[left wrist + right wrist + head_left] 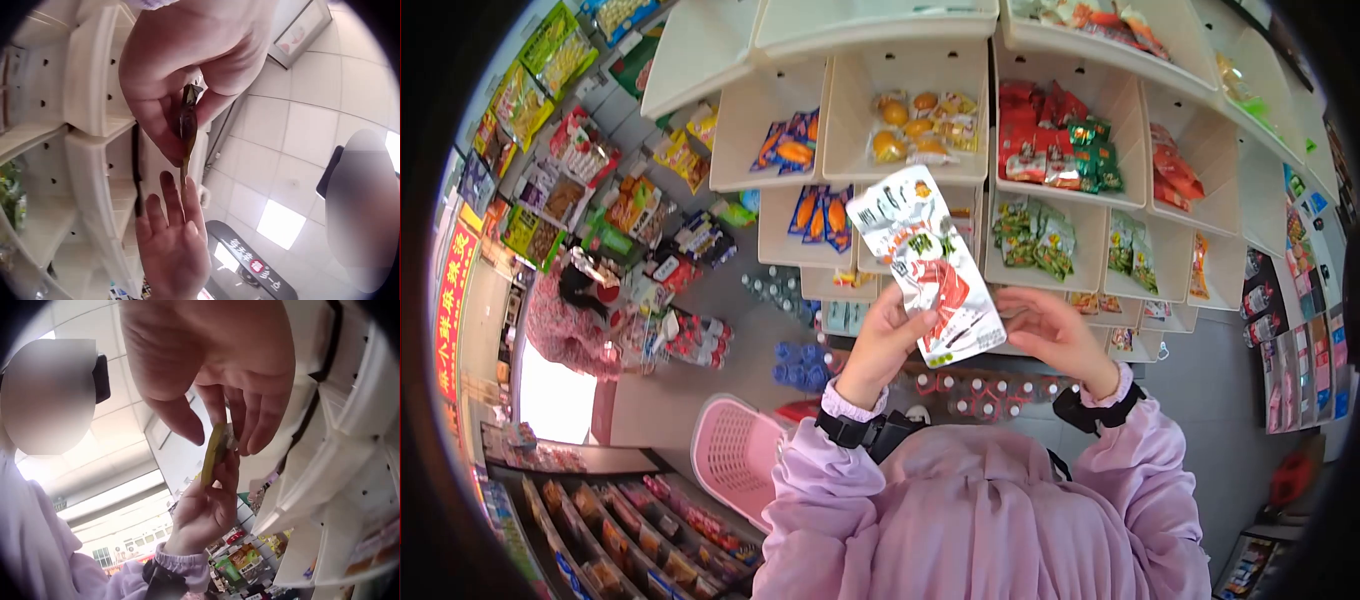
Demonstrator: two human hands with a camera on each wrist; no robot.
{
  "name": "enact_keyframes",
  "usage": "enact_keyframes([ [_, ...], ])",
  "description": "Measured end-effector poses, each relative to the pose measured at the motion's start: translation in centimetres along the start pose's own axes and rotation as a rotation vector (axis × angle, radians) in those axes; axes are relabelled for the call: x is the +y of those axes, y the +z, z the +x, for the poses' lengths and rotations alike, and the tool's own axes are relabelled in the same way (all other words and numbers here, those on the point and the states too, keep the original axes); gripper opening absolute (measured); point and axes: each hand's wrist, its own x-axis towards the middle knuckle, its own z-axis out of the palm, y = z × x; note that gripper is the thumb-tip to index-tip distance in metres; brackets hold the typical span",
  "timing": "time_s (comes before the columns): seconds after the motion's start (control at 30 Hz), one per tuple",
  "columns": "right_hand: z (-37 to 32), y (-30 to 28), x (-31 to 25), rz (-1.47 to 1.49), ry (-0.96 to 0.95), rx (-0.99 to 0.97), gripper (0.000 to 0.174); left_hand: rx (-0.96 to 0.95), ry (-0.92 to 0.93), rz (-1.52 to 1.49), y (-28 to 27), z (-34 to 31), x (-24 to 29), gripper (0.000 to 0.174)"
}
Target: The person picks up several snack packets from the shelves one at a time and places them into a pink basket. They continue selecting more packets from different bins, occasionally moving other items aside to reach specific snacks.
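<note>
A white snack pouch [927,250] with red and black print is held up in front of the chest in the head view. My left hand [882,342] pinches its lower left edge, thumb on the printed front. Seen edge-on in the left wrist view, the pouch [188,125] is thin and sits between thumb and fingers. My right hand [1055,335] is at the pouch's right edge, fingers loosely bent. In the right wrist view, a gap shows between the right thumb [184,422] and the pouch [214,453], whose far side the right fingers overlap.
Tiered white bins [905,75] stand ahead, holding red packets [1040,125], green packets [1035,238] and yellow-orange packaged snacks [915,128]. A pink basket [735,455] is at lower left. Bottles [990,395] stand on the floor below the bins. Another person [565,320] is at the left.
</note>
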Motion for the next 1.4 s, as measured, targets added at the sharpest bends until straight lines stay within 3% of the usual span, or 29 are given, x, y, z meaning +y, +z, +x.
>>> enact_keyframes([
  [0.13,-1.7,1.6,7.1,0.233,0.38,-0.025,0.032,0.096,-0.173,-0.118,-2.0,-4.8,-5.5,0.039],
  [0.27,-3.0,5.1,10.8,0.239,0.612,-0.157,0.026,0.181,-0.313,-0.143,-4.2,-9.8,-10.0,0.039],
  [0.47,-4.2,11.1,17.5,0.203,0.565,-0.304,0.024,0.312,-0.366,-0.276,-8.5,-16.8,-12.5,0.037],
  [0.6,-4.5,15.1,20.0,0.185,0.666,-0.364,0.021,0.404,-0.412,-0.259,-10.9,-20.8,-13.3,0.037],
  [0.73,-3.8,20.9,22.8,0.139,0.554,-0.382,0.024,0.507,-0.405,-0.267,-13.4,-24.2,-11.3,0.038],
  [0.87,-1.5,27.5,24.0,0.136,0.517,-0.523,0.023,0.654,-0.205,-0.375,-17.4,-29.1,-11.1,0.034],
  [0.93,-0.7,31.0,25.6,0.023,0.522,-0.63,0.021,0.742,-0.218,-0.409,-19.9,-32.2,-11.3,0.032],
  [1.0,-1.1,34.6,29.3,-0.14,0.458,-0.675,0.02,0.875,-0.195,-0.334,-21.3,-34.2,-11.2,0.028],
  [1.07,-1.7,37.7,32.5,-0.005,0.44,-0.736,0.02,0.944,-0.256,-0.28,-23.2,-36.3,-11.4,0.024],
  [1.1,-1.7,38.7,30.8,-0.208,0.4,-0.638,0.02,0.947,-0.267,-0.275,-24.8,-37.7,-12.7,0.024],
  [1.13,-1.9,40.0,32.5,-0.276,0.339,-0.685,0.02,0.942,-0.278,-0.269,-27.1,-39.5,-14.9,0.024],
  [1.17,-2.3,41.3,34.4,-0.342,0.275,-0.728,0.02,0.865,-0.288,-0.039,-29.7,-41.3,-17.5,0.022],
  [1.2,-2.9,42.1,36.5,-0.432,0.064,-0.811,0.033,0.906,-0.328,-0.183,-31.4,-42.0,-18.9,0.024],
  [1.27,-2.7,43.8,37.3,-0.523,0.114,-0.81,0.041,1.015,-0.393,-0.476,-34.6,-43.1,-21.4,0.028],
  [1.4,-2.3,45.5,37.6,-0.726,0.245,-0.806,0.056,1.042,-0.432,-0.339,-35.6,-38.0,-18.9,0.028],
])
